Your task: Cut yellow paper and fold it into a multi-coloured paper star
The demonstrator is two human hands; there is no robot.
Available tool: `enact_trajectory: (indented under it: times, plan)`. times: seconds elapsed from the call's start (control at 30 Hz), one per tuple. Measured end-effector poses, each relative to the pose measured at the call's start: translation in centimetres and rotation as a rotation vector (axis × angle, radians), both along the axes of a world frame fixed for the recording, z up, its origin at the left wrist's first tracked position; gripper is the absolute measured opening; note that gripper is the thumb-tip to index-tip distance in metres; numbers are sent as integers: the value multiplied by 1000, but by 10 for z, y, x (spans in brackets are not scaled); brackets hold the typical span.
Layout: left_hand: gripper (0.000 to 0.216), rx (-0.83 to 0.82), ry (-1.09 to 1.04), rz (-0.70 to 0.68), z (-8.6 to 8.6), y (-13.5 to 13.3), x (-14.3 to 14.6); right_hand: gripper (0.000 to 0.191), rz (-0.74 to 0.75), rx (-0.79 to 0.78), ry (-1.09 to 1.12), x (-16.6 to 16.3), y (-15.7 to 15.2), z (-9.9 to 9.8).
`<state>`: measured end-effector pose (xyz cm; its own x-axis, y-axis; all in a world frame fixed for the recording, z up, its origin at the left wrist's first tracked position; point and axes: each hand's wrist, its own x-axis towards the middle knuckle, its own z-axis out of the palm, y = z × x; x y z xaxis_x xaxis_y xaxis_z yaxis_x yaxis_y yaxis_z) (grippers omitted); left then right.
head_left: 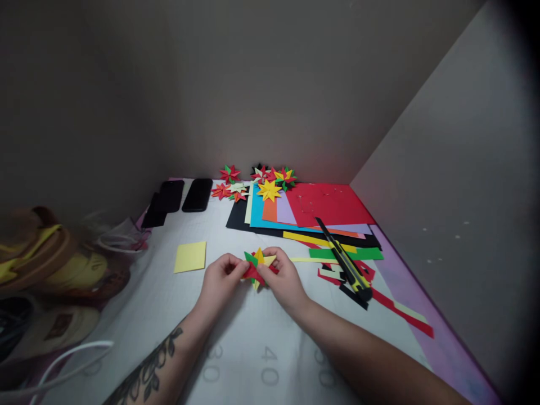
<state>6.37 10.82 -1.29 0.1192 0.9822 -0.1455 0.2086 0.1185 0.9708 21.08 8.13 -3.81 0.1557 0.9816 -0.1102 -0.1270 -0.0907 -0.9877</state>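
Note:
Between my two hands is a folded paper star (pixel 258 269) with red, green, yellow and pale points. My left hand (pixel 222 277) pinches its left side with thumb and fingers. My right hand (pixel 287 277) grips its right side, the thumb lying over the front. The fingertips behind the star are hidden. Left of my left hand lies a pad of yellow sticky notes (pixel 190 257). To the right of my right hand, a yellow and black utility knife (pixel 346 261) rests across coloured paper strips, its blade pointing away.
Several finished paper stars (pixel 269 190) sit at the back by the wall. Coloured sheets (pixel 333 203) are stacked at the back right, with paper strips and scraps (pixel 405 312) nearer. Two dark phones (pixel 197 195) lie back left. Bags and cables (pixel 76 270) crowd the left edge.

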Motion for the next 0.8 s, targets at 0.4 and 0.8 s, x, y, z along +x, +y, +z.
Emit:
enact_trajectory:
  times: [0.4,0.8]
  plan:
    - [23,-86,-138,43,-5,-1,5,31,-31,-60,68,-1,2,1]
    - [23,-145,-251,71,-2,-6,7,26,-26,-67,195,-4,5,6]
